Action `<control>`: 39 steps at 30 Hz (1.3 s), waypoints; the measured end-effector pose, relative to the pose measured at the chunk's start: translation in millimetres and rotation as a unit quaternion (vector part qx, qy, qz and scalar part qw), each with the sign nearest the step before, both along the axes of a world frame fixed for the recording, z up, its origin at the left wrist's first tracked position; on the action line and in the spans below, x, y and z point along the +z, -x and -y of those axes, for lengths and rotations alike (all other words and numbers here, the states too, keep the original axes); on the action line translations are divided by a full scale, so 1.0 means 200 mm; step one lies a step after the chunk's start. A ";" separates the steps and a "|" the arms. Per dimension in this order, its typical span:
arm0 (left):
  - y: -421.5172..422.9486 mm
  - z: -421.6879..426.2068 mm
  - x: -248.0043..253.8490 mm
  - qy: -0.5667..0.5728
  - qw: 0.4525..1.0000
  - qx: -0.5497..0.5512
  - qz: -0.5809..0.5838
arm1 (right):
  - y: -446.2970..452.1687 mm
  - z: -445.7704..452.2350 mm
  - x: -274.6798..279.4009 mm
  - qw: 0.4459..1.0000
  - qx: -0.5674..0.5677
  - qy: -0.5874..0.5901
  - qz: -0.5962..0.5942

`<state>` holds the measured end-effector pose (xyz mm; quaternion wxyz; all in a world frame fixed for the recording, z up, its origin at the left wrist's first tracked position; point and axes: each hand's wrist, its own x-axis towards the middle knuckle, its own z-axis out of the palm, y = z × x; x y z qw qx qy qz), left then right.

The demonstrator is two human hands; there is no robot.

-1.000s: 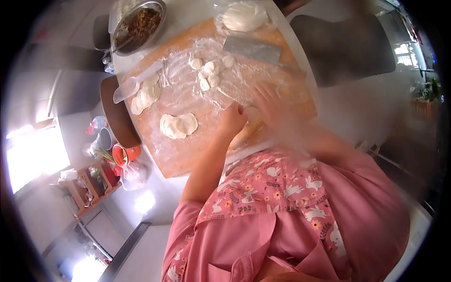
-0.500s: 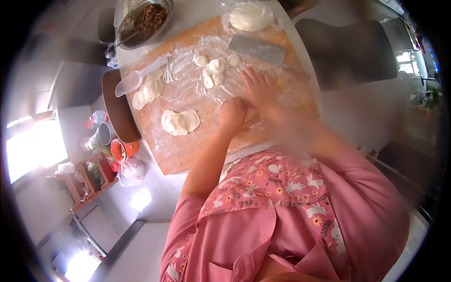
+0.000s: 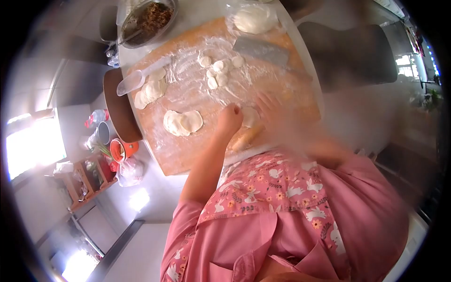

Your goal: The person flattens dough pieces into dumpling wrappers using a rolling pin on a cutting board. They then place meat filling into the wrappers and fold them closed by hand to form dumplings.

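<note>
A round, thin dough wrapper [image 3: 251,117] lies on the floured wooden board [image 3: 174,152]. My left hand [image 3: 229,120] is closed at the wrapper's left edge, thumb and fingers curled together against it. To the wrapper's right, my right hand [image 3: 273,112] has its fingers stretched out, its outline smeared by blur. A wooden rolling pin [image 3: 246,138] slants from near my apron up under the right palm. Beyond my hands sit several small flattened dough pieces [image 3: 219,73]. Overlapping rolled wrappers [image 3: 182,123] lie left of my left hand, and another stack [image 3: 151,93] is farther left.
A metal bowl of brown filling [image 3: 149,22] with a utensil stands at the far left. Across the board are a clear plastic scoop [image 3: 131,82], a flat grey scraper [image 3: 260,50] and bagged dough [image 3: 255,19]. A dark chair [image 3: 347,51] is right of the table.
My right hand has drawn back towards me and right, away from the left hand. The wrapper and rolling pin now show between them. The view has shifted slightly.
</note>
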<state>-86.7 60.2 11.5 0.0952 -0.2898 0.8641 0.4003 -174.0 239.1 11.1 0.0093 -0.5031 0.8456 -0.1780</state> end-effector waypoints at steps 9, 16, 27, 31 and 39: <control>0.01 0.04 -0.19 0.068 0.992 -0.082 -0.069 | 0.08 0.31 0.00 0.997 -0.074 0.025 0.010; -0.10 -0.02 0.15 -0.111 0.991 0.075 0.006 | -0.05 0.08 0.11 0.996 0.014 -0.072 -0.060; -0.11 0.08 -0.04 0.012 0.999 0.046 -0.025 | -0.12 -0.08 0.00 0.994 0.067 -0.077 -0.023; -0.25 0.08 0.10 -0.273 0.932 0.233 -0.040 | -0.16 -0.14 0.12 0.999 0.038 -0.035 0.009; -0.44 0.50 0.24 0.324 0.943 0.072 0.024 | -0.13 -0.05 0.14 0.998 0.025 0.028 0.041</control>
